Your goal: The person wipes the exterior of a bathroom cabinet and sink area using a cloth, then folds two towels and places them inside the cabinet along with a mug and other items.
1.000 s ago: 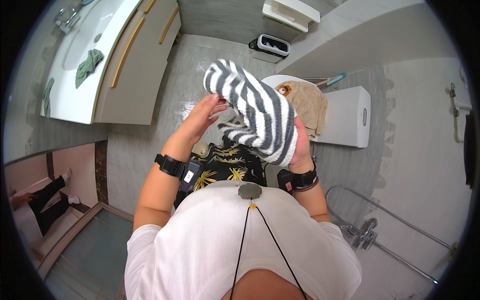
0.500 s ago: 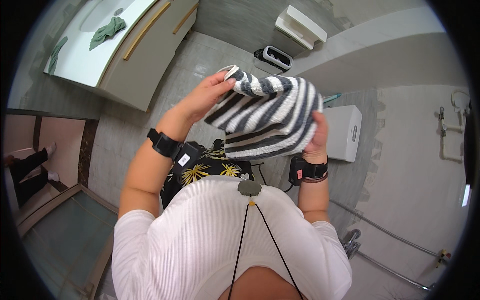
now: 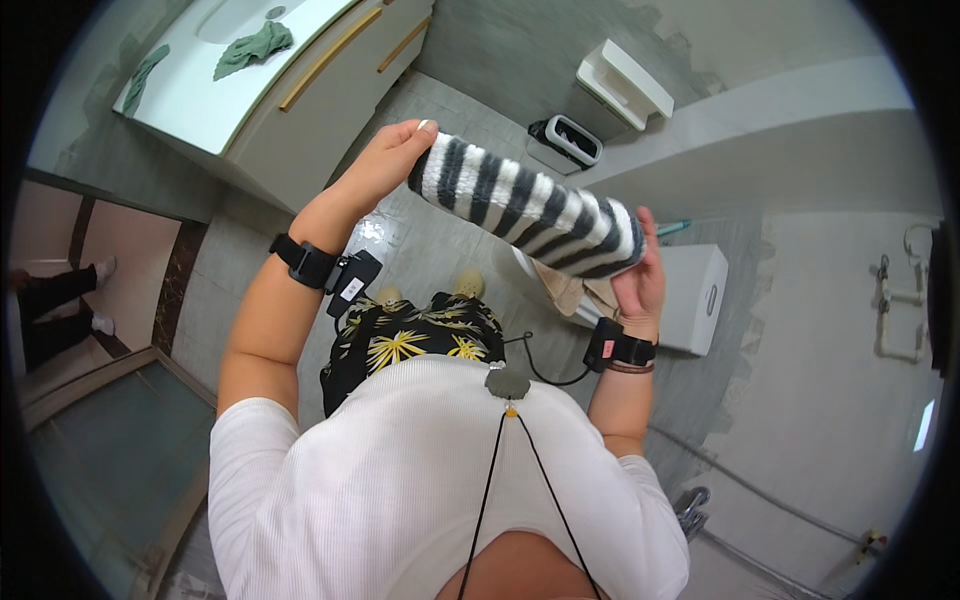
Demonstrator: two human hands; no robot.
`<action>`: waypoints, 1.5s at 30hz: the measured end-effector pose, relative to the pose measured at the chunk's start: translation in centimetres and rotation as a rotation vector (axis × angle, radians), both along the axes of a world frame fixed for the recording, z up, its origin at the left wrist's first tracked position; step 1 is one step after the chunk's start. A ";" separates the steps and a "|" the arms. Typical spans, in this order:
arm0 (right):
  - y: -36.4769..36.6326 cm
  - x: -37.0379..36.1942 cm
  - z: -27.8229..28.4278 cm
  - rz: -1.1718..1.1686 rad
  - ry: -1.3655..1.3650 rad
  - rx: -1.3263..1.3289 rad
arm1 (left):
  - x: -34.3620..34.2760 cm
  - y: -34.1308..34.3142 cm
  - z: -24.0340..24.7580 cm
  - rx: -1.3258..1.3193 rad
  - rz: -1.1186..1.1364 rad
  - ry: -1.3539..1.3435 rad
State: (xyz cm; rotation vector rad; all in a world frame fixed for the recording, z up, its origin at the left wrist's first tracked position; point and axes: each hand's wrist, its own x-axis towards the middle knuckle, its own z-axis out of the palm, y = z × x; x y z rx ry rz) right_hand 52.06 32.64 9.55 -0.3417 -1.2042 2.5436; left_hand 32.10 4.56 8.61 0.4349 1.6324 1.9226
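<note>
A towel [image 3: 525, 208] with dark grey and white stripes is stretched in the air between my hands, folded into a long narrow band that slopes down to the right. Its upper left corner is pinched between the thumb and fingers of my left hand [image 3: 392, 158]. At the other end, my right hand [image 3: 640, 275] grips the edge, with fingers partly behind the cloth. Black straps with small boxes sit on both wrists.
At the upper left, green cloths [image 3: 253, 50] lie on a white sink counter [image 3: 185, 110] above cabinets. Ahead stand a bin [image 3: 565, 143] and a wall holder [image 3: 625, 85]. A white box-like unit [image 3: 695, 300] with brown cloths stands right; a person's legs [image 3: 60, 295] show far left.
The towel has gone from a wide, loosely draped sheet to a narrow, taut band. My left hand has moved slightly left and up, and the view has shifted a little.
</note>
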 end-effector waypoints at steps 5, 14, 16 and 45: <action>1.1 -1.0 2.4 -0.065 -0.061 0.511 | -0.8 -1.6 1.7 0.213 -0.094 -0.093; -1.4 -7.3 2.1 -0.070 -0.127 0.470 | 0.9 -2.1 0.4 0.456 -0.209 -0.567; -1.2 -7.3 2.3 0.029 -0.140 0.363 | 1.4 -2.0 -0.6 0.327 -0.227 -0.460; -7.6 -3.0 -4.6 0.517 -0.125 1.524 | 9.5 4.0 -5.6 -0.038 -0.407 -0.545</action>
